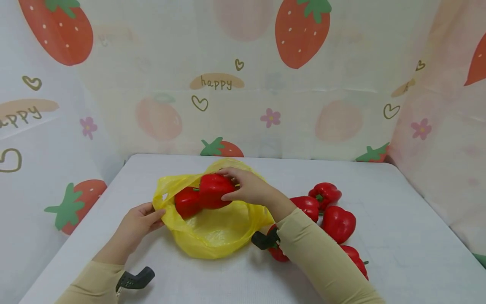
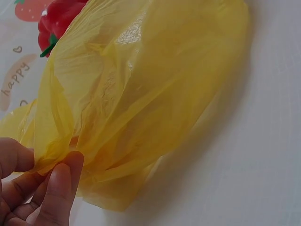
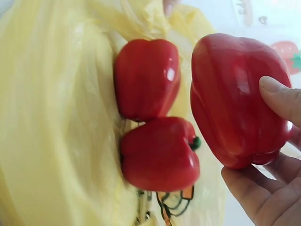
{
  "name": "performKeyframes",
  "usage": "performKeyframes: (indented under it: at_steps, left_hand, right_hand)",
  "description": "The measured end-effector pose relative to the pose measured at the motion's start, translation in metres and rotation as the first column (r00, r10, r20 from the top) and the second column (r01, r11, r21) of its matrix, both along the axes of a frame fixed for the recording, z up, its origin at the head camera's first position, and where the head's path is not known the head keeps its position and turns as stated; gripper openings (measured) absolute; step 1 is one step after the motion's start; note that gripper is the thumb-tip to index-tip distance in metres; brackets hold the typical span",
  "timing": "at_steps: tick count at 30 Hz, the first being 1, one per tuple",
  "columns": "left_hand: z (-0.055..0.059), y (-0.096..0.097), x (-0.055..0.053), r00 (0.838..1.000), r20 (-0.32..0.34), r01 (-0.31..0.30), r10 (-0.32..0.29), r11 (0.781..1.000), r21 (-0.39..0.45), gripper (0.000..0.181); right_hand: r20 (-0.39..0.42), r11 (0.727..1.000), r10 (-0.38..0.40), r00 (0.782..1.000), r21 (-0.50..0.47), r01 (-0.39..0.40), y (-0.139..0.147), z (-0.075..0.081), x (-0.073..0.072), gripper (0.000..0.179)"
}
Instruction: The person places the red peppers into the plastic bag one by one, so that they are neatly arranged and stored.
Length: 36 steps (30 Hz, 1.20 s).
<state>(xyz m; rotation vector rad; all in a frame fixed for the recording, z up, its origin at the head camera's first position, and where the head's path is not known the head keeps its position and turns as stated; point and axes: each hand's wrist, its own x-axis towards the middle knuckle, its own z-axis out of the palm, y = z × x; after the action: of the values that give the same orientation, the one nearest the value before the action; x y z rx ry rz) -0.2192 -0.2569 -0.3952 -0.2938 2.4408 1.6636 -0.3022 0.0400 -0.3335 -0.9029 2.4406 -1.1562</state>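
A yellow plastic bag (image 1: 212,247) lies on the table with its mouth spread. My left hand (image 1: 138,223) pinches the left edge of its rim between thumb and fingers, and the left wrist view shows the bunched film (image 2: 56,155) there. My right hand (image 1: 250,185) holds a red bell pepper (image 1: 215,192) over the bag's mouth, fingers and thumb around it. Inside the bag, the right wrist view shows two more peppers, an upper pepper (image 3: 146,77) and a lower pepper (image 3: 157,155) with a green stem. The head view shows just one pepper (image 1: 185,203) inside.
Several red bell peppers (image 1: 339,224) sit on the white table (image 1: 395,236) to the right of the bag, some partly hidden by my right forearm. Black wrist devices (image 1: 138,278) are worn on both arms. A strawberry-print curtain (image 1: 243,122) surrounds the table.
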Motion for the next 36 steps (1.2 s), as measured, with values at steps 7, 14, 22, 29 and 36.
performKeyframes:
  at_steps: [7,14,22,29,36]
  left_hand:
    - [0.001,-0.001,0.002,1.0,-0.008,0.005,-0.005,1.0,0.013,0.059]
    - [0.001,-0.001,0.004,1.0,-0.017,0.011,-0.011,1.0,0.019,0.058]
    - [0.001,-0.003,0.005,1.0,-0.019,0.006,-0.006,1.0,0.022,0.059]
    - [-0.001,-0.005,0.007,1.0,-0.021,0.01,-0.01,1.0,0.01,0.06]
    - [-0.002,-0.006,0.007,1.0,-0.025,0.018,-0.018,1.0,0.0,0.061]
  right_hand:
    - [-0.012,0.999,0.025,1.0,0.029,-0.025,-0.013,-0.002,0.004,0.058]
    - [-0.016,0.993,0.031,0.999,0.113,-0.029,-0.027,-0.006,0.008,0.059]
    - [0.01,0.989,0.053,0.999,0.138,-0.054,-0.039,-0.004,0.014,0.059]
    - [0.034,0.98,0.07,0.997,0.183,-0.075,-0.041,-0.007,0.016,0.06]
    - [0.059,0.97,0.095,0.994,0.218,-0.106,-0.048,-0.011,0.021,0.06]
